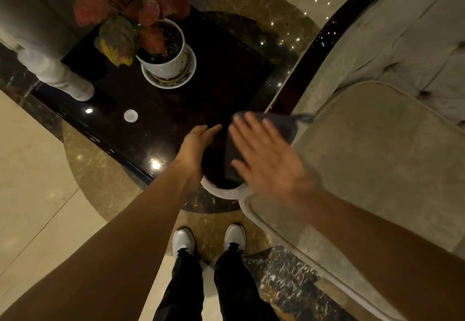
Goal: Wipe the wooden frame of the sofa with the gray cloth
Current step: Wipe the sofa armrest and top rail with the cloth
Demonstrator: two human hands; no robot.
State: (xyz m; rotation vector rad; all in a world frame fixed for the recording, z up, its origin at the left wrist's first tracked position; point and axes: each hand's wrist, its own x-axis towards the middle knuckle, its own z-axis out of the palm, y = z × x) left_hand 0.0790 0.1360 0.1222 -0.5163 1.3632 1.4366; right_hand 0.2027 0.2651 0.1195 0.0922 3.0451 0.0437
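A polished marble floor (37, 169) runs under a dark glossy side table (176, 109), where a white pot (166, 64) holding soil and a red-leaved plant (130, 16) stands on a saucer (186, 76), well beyond the sofa's wooden armrest (216, 169). The right hand (264, 159), blurred, lies flat with fingers spread on the gray cloth (274, 127) draped over that armrest, beside the beige seat cushion (377, 159). The left hand (198, 144) cups the armrest's outer edge, fingers loosely curved and gripping nothing.
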